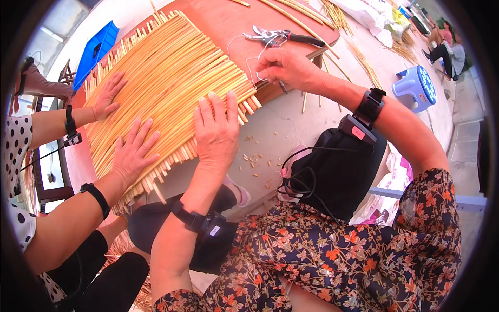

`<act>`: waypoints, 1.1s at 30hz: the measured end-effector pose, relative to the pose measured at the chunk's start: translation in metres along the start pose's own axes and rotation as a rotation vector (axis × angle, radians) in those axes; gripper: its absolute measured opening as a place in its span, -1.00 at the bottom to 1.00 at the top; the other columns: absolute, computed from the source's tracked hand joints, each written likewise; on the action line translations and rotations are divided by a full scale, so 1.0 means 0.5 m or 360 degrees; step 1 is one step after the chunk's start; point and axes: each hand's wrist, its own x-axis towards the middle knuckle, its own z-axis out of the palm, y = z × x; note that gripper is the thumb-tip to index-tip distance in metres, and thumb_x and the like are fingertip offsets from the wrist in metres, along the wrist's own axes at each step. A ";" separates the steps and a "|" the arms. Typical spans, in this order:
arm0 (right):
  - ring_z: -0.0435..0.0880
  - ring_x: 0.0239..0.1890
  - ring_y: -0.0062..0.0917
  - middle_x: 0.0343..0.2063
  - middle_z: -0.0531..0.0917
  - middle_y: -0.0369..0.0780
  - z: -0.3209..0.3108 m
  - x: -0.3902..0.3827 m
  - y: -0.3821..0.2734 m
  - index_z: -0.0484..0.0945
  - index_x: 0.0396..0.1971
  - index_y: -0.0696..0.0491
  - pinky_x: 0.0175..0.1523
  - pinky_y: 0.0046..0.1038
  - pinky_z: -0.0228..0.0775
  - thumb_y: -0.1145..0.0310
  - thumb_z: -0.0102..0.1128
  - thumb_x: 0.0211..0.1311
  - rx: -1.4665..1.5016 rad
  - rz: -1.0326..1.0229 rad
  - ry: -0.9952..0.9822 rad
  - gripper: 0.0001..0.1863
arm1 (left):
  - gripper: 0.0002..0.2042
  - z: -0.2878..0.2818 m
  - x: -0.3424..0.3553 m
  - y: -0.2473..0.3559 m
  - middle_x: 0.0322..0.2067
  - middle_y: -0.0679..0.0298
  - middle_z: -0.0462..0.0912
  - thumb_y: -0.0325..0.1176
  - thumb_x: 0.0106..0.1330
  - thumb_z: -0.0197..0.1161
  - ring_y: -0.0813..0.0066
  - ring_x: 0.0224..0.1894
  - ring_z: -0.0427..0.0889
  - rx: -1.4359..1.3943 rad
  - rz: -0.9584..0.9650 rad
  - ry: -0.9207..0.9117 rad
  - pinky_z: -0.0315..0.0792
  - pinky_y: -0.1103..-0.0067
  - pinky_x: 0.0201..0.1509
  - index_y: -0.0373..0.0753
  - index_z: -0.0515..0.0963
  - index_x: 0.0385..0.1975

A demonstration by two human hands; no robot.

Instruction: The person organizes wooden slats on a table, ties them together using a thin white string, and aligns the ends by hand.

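A mat of yellow straw stalks (171,88) lies across the corner of a reddish table, its cut ends sticking out unevenly. My left hand (217,132) rests flat on the mat's right-hand edge, fingers stretched out. Just beyond that edge, my right hand (291,67) is closed in a pinch on a thin white string (249,61), which loops over the table. Pruning shears (283,37) with dark handles lie on the tabletop behind my right hand. On the left, a co-worker's two hands (134,151) press on the mat with fingers spread.
A blue tray (96,52) is at the far left. Loose stalks (299,18) cross the table's far right corner, and more lie on the floor. Cut bits (254,158) are scattered below. A blue-white stool (414,88) stands at right; people sit beyond it.
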 end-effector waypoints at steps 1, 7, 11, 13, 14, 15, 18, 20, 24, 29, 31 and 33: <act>0.54 -0.43 -0.71 -0.43 0.54 -0.35 0.010 -0.001 -0.002 0.55 0.00 0.17 -0.29 -0.58 0.46 0.56 0.17 0.24 0.0162 -0.0015 -0.0010 -0.69 | -0.49 0.000 -0.001 -0.001 0.02 -0.11 0.50 -0.41 0.17 0.14 -0.05 0.05 0.52 -0.0002 -0.0002 -0.0008 0.44 0.24 0.13 -0.27 0.42 0.20; 0.52 -0.43 -0.75 -0.48 0.54 -0.37 0.066 -0.014 0.033 0.53 0.06 0.18 -0.29 -0.64 0.43 0.60 0.22 0.17 0.0255 -0.0070 0.0067 -0.60 | -0.50 -0.001 0.002 -0.004 0.02 -0.11 0.50 -0.42 0.18 0.12 -0.05 0.05 0.52 0.0001 -0.0009 0.0002 0.44 0.25 0.14 -0.28 0.43 0.19; 0.50 -0.43 -0.75 -0.47 0.53 -0.38 0.087 -0.019 0.040 0.61 -0.14 0.18 -0.33 -0.61 0.37 0.58 0.25 0.15 0.0073 0.0028 0.0407 -0.76 | -0.52 -0.001 0.004 0.000 0.02 -0.10 0.50 -0.44 0.19 0.10 -0.05 0.04 0.52 -0.0009 -0.0008 0.0015 0.44 0.25 0.13 -0.28 0.44 0.18; 0.52 -0.37 -0.63 -0.45 0.53 -0.31 0.075 -0.026 0.035 0.60 -0.27 0.14 -0.28 -0.56 0.39 0.56 0.22 0.16 -0.0173 -0.0179 0.0592 -0.87 | -0.52 -0.002 0.006 0.000 0.02 -0.10 0.50 -0.44 0.19 0.11 -0.05 0.05 0.52 -0.0005 -0.0001 0.0024 0.44 0.25 0.14 -0.28 0.44 0.18; 0.52 -0.37 -0.63 -0.45 0.53 -0.31 0.065 -0.028 0.032 0.60 -0.27 0.14 -0.28 -0.56 0.39 0.56 0.22 0.16 -0.0173 -0.0180 0.0589 -0.87 | -0.52 -0.002 0.007 0.000 0.02 -0.10 0.50 -0.44 0.19 0.11 -0.05 0.05 0.52 -0.0002 0.0008 0.0034 0.44 0.25 0.14 -0.28 0.44 0.17; 0.52 -0.34 -0.52 -0.44 0.51 -0.25 0.051 -0.029 0.027 0.57 -0.31 0.13 -0.25 -0.53 0.40 0.54 0.22 0.16 -0.0329 -0.0299 0.0537 -0.90 | -0.52 -0.002 0.004 0.001 0.02 -0.10 0.50 -0.44 0.19 0.11 -0.05 0.05 0.52 -0.0002 0.0007 0.0033 0.44 0.25 0.14 -0.28 0.44 0.17; 0.52 -0.29 -0.35 -0.40 0.46 -0.17 0.040 -0.027 0.004 0.51 -0.35 0.13 -0.22 -0.46 0.40 0.53 0.19 0.14 -0.0683 -0.0539 0.0456 -0.91 | -0.52 0.001 -0.003 0.001 0.01 -0.10 0.50 -0.45 0.18 0.11 -0.05 0.05 0.52 -0.0007 -0.0003 0.0015 0.43 0.25 0.14 -0.29 0.44 0.17; 0.51 -0.27 -0.28 -0.39 0.43 -0.15 0.025 -0.019 -0.018 0.47 -0.36 0.14 -0.21 -0.42 0.41 0.53 0.17 0.12 -0.0885 -0.0659 0.0426 -0.90 | -0.51 0.004 -0.006 0.000 0.02 -0.10 0.49 -0.46 0.18 0.11 -0.06 0.05 0.52 -0.0008 -0.0003 0.0014 0.43 0.25 0.15 -0.29 0.43 0.19; 0.55 -0.25 -0.25 -0.36 0.38 -0.16 -0.008 0.022 -0.055 0.42 -0.36 0.11 -0.20 -0.35 0.43 0.54 0.11 0.05 -0.1347 -0.1090 0.0202 -0.87 | -0.50 0.001 -0.005 -0.004 0.02 -0.10 0.49 -0.46 0.18 0.11 -0.06 0.05 0.52 -0.0018 -0.0011 0.0004 0.43 0.24 0.15 -0.28 0.41 0.20; 0.58 -0.27 -0.22 -0.36 0.42 -0.15 -0.026 0.060 -0.070 0.43 -0.33 0.11 -0.15 -0.29 0.45 0.53 0.11 0.06 -0.1295 -0.1149 0.0026 -0.85 | -0.51 0.002 -0.006 -0.003 0.03 -0.11 0.49 -0.46 0.20 0.09 -0.07 0.06 0.52 -0.0019 -0.0010 0.0027 0.45 0.24 0.13 -0.29 0.40 0.20; 0.58 -0.28 -0.20 -0.37 0.49 -0.15 -0.032 0.077 -0.085 0.43 -0.25 0.12 -0.12 -0.24 0.44 0.48 0.16 0.07 -0.1299 -0.0921 0.0233 -0.78 | -0.51 0.002 -0.003 -0.005 0.03 -0.12 0.49 -0.46 0.21 0.08 -0.07 0.06 0.52 -0.0025 -0.0014 0.0029 0.45 0.24 0.13 -0.29 0.40 0.21; 0.57 -0.26 -0.17 -0.40 0.55 -0.14 -0.041 0.094 -0.117 0.47 -0.27 0.13 -0.13 -0.20 0.42 0.44 0.20 0.08 -0.1140 -0.0696 0.0160 -0.80 | -0.51 0.000 -0.004 -0.009 0.03 -0.12 0.49 -0.46 0.21 0.08 -0.07 0.06 0.52 -0.0031 -0.0021 0.0027 0.45 0.25 0.13 -0.29 0.40 0.21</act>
